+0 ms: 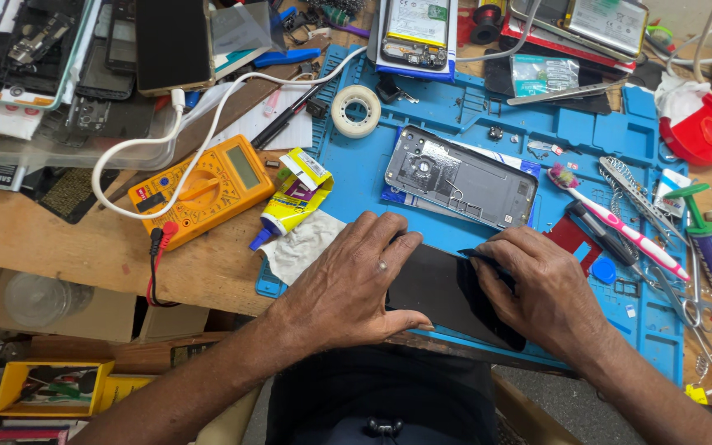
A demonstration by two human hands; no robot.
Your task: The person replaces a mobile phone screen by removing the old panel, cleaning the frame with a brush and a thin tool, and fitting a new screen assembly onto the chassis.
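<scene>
A black phone screen panel [430, 284] lies face down at the near edge of the blue work mat [356, 169]. My left hand [348, 284] presses flat on its left end. My right hand [541, 288] pinches a black film or cloth [480, 284] against the panel's right part. Behind my hands lies an opened grey phone body [459, 177], its inside facing up.
A yellow multimeter [203, 189] with a white cable sits left on the wooden bench. A yellow glue tube [294, 198], a tape roll [356, 110], a pink toothbrush [611, 222], tweezers, scissors [690, 305] and more opened phones [414, 33] surround the mat. A red lid [706, 132] lies far right.
</scene>
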